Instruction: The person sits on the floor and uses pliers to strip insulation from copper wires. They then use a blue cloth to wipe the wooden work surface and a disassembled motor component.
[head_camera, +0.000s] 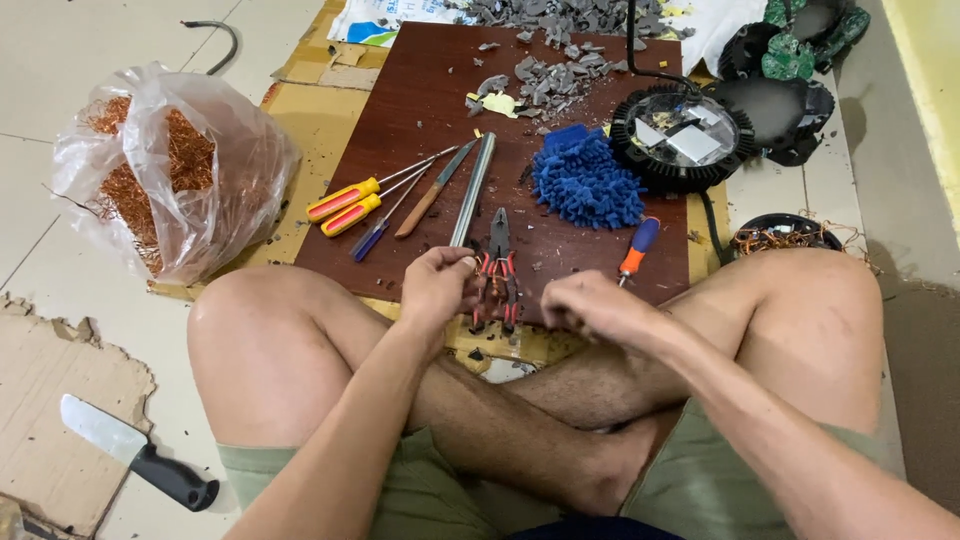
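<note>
My left hand (438, 286) hovers over the near edge of a dark brown board (420, 110), fingers curled, right beside the handles of red-and-black pliers (498, 268). Whether it pinches something small I cannot tell. My right hand (590, 305) is curled just right of the pliers, blurred, with nothing clearly visible in it. An orange-and-blue screwdriver (635, 248) lies just beyond it. I sit cross-legged on the floor with my knees on either side.
On the board lie two yellow-and-red screwdrivers (345, 205), a metal rod (472, 190), a blue fuzzy cloth (585, 182), grey fragments (545, 80) and a round black lamp housing (682, 138). A bag of copper wire (160, 170) stands left. A knife (135, 452) lies on cardboard near left.
</note>
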